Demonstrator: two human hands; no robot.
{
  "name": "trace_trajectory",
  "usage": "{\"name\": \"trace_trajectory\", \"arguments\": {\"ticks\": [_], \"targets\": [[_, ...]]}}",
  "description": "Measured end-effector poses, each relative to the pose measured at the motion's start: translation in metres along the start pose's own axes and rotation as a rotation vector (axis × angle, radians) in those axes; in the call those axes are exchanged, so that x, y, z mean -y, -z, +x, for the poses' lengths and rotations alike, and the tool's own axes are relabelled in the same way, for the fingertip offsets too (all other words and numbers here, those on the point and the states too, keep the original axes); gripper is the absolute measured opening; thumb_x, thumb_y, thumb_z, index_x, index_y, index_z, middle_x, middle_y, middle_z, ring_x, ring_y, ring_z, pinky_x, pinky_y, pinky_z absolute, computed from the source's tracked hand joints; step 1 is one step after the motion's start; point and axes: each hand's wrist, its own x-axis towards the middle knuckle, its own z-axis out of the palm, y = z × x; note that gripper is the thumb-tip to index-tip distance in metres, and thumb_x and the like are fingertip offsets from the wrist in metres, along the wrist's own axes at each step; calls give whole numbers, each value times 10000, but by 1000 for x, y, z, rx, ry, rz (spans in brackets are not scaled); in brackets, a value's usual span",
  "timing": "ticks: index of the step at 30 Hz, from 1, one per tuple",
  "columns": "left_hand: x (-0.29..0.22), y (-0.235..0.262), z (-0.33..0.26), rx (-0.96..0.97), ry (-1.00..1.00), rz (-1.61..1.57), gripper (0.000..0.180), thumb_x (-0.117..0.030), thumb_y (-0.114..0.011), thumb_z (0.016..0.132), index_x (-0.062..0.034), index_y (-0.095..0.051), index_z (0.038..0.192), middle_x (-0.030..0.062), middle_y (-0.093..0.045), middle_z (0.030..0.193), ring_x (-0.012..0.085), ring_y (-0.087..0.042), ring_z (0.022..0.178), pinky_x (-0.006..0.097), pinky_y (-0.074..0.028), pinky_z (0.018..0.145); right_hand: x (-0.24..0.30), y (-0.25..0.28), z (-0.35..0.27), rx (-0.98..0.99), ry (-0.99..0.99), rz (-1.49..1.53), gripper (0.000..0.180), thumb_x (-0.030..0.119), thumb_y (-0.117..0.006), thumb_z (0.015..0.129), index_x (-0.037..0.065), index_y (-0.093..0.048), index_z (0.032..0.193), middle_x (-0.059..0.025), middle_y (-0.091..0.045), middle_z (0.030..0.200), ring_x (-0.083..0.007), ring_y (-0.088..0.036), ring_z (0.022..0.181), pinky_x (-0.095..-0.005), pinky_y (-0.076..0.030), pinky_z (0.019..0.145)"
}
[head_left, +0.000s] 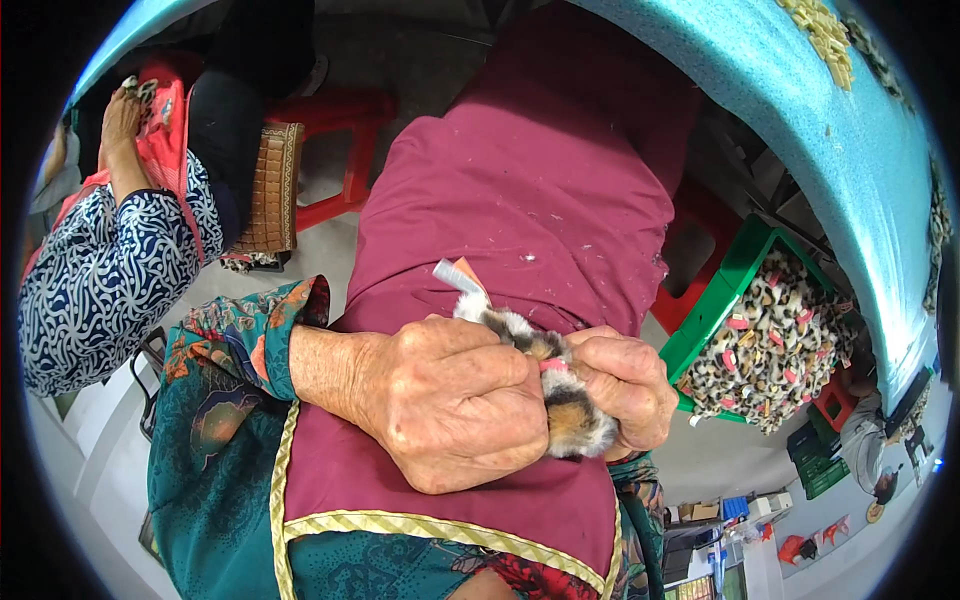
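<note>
A maroon apron (520,230) covers the lap, apparently serving as a soft rest below the hands. The blue tabletop (800,100) curves along the far right. Between it and the lap, at the right, a green crate (715,305) heaped with patchy furry pieces (765,350) probably stands there for easy reach. The left hand (450,400) is curled tight on a furry piece (575,420) above the near lap, seemingly to steady it, while the right hand (630,385) pinches its right side. A pale-and-orange tag (460,278) sticks out at its far left end, clear of both hands; a pink strip (553,366) shows between them
</note>
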Motion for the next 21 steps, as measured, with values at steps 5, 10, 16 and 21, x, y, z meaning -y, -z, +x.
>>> {"name": "trace_trajectory", "arguments": {"ticks": [5,10,16,21], "targets": [[4,1,-4,-1,-27,41,266,-109,-553,356,-12,-569,603,15,-371,590,150,-477,535,248,-319,400,-14,-4,4,-46,186,-68,294,-119,-709,569,-68,-553,813,-160,-564,832,-321,-628,663,-369,-551,540],[6,-4,-2,-92,-51,87,245,-70,-603,392,-37,-600,635,17,-386,668,177,-488,578,257,-329,417,-25,-2,2,-114,336,-85,281,-155,-675,605,-69,-536,832,-173,-517,897,-381,-622,691,-452,-581,600],[12,-12,-6,-219,50,56,211,28,-679,488,-63,-606,664,24,-459,750,236,-494,725,271,-382,514,-12,6,18,-34,259,-188,290,-148,-684,600,-63,-532,831,-169,-503,914,-392,-621,707,-447,-579,600],[10,-3,-7,-115,153,3,229,29,-684,491,-59,-602,686,97,-540,907,270,-521,743,290,-440,616,-13,0,16,-141,228,-167,307,-121,-702,601,-23,-552,850,-159,-528,907,-360,-628,729,-425,-569,626]]}}
